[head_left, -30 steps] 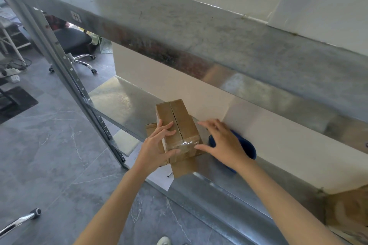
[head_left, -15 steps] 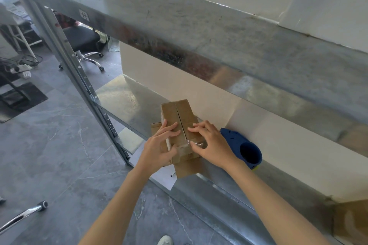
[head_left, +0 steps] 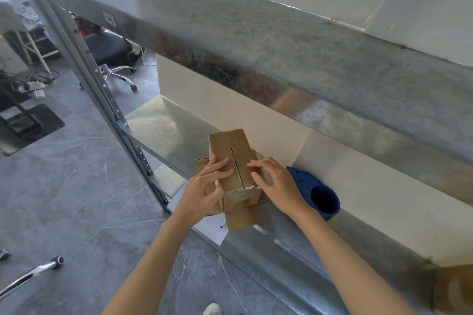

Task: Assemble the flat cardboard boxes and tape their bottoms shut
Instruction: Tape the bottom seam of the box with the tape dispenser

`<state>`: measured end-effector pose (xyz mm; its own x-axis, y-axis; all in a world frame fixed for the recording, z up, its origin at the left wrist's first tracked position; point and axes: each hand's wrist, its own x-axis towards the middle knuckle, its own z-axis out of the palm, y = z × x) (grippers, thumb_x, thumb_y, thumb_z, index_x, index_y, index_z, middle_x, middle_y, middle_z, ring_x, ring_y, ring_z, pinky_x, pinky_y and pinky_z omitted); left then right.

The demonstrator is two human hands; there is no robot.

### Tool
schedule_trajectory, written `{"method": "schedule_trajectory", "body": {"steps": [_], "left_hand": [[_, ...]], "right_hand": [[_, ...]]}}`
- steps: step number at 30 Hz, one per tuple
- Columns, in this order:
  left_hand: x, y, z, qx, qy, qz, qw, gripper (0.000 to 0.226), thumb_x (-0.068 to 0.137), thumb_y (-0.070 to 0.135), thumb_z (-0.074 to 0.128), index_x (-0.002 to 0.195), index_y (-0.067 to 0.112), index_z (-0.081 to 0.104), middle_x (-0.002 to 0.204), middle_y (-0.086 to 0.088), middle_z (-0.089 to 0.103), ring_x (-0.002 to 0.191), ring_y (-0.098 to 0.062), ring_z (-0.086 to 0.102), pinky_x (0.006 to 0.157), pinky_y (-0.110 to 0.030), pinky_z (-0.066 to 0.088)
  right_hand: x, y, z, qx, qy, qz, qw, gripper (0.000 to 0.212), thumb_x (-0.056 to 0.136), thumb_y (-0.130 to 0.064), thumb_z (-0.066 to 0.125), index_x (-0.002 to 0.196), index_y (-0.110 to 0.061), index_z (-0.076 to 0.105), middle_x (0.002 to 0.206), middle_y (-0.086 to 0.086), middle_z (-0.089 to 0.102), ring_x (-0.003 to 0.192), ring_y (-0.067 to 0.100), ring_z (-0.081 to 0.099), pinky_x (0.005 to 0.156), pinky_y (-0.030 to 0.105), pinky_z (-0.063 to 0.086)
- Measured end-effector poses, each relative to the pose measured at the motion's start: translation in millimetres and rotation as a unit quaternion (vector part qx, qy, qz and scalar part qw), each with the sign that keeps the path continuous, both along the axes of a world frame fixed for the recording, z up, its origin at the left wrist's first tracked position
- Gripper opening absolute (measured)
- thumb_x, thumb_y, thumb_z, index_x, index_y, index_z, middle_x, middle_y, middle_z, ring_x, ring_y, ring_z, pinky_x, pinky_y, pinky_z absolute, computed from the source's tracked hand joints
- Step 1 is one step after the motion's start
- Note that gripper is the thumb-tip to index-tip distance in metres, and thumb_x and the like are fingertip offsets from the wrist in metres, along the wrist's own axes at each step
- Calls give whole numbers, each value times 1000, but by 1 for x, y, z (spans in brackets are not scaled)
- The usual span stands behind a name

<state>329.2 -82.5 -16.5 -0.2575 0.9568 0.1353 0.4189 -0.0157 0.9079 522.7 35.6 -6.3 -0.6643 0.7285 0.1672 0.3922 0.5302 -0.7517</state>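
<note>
A shiny metal shelf (head_left: 166,133) runs from 9 o'clock to 4 o'clock. Its post (head_left: 102,89) with little holes stands at 9 o'clock. A white paper (head_left: 212,227) lies on the shelf edge at 6 o'clock. On the gray floor (head_left: 64,199), a black chair (head_left: 107,48) sits at 10 o'clock, near a plug strip (head_left: 33,86). A white shoe tip (head_left: 212,309) peeks in at 6 o'clock.

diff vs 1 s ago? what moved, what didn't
The right hand came off the blue tape dispenser and moved left onto the cardboard box, where its fingers now press the top flap. The left hand kept its grip on the box's left side; box and dispenser stayed put on the shelf.
</note>
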Motion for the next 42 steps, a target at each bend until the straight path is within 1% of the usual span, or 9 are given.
{"method": "schedule_trajectory", "body": {"steps": [5, 11, 15, 17, 20, 24, 32, 37, 42], "left_hand": [[3, 0, -6, 8, 10, 6, 1000, 50, 76, 12, 57, 121, 30, 69, 143, 19, 51, 146, 2, 23, 114, -28, 32], [-3, 0, -1, -22, -15, -24, 999, 55, 74, 11, 49, 120, 34, 67, 145, 22, 48, 147, 1, 20, 116, -32, 27], [-11, 0, 0, -32, 15, -45, 998, 58, 77, 1, 54, 123, 35, 63, 147, 21, 45, 149, -4, 18, 119, -37, 28], [-9, 1, 0, -27, 22, -36, 999, 62, 80, -11, 56, 123, 33, 64, 147, 19, 46, 149, -6, 20, 118, -41, 32], [-5, 1, -1, -23, 15, -19, 999, 62, 80, -16, 52, 123, 26, 67, 146, 17, 48, 148, -5, 21, 115, -42, 37], [-2, -1, -3, -15, 12, -4, 1000, 57, 82, -14, 51, 121, 23, 69, 144, 17, 49, 147, -2, 22, 114, -41, 38], [3, 0, -14, 17, -12, 25, 999, 52, 82, -15, 53, 119, 18, 71, 142, 15, 52, 146, 0, 24, 115, -33, 36], [10, 3, -20, 57, -19, 50, 997, 50, 81, -14, 58, 113, 22, 71, 138, 14, 56, 145, -1, 28, 115, -30, 34], [18, 6, -23, 80, -28, 70, 994, 41, 84, -9, 64, 106, 24, 71, 135, 14, 59, 145, -6, 31, 118, -34, 32]], "right_hand": [[5, -1, 0, -3, -7, -4, 1000, 34, 93, -11, 59, 121, -30, 59, 123, -13, 60, 117, 0, 54, 98, 17, 45], [5, -2, 3, -10, -3, -11, 1000, 33, 97, -7, 55, 123, -26, 60, 125, -13, 61, 119, -2, 54, 101, 17, 44], [13, 2, 10, -27, -27, 21, 999, 55, 87, 7, 54, 130, -28, 57, 126, -16, 59, 101, -19, 54, 79, 1, 40], [12, 5, 12, -13, -48, 25, 998, 60, 85, 13, 52, 131, -25, 57, 126, -13, 60, 102, -19, 53, 79, 2, 41], [8, 4, 12, 0, -26, 15, 1000, 46, 93, 7, 53, 128, -22, 59, 124, -11, 63, 114, -13, 53, 95, 5, 39], [6, 1, 7, 9, 0, -2, 1000, 35, 96, 0, 54, 124, -20, 62, 122, -9, 65, 116, -1, 57, 98, 12, 44], [1, -6, -1, 4, 36, -31, 999, 28, 99, -7, 55, 120, -23, 63, 117, -17, 65, 114, -2, 58, 97, 13, 44], [1, -3, -6, 1, 38, -37, 999, 25, 95, -13, 62, 117, -25, 63, 115, -19, 64, 112, 0, 60, 99, 24, 49], [-5, -6, 1, -27, 37, -36, 998, 38, 85, -36, 75, 119, -32, 60, 115, -25, 60, 113, -2, 57, 97, 24, 50]]}}
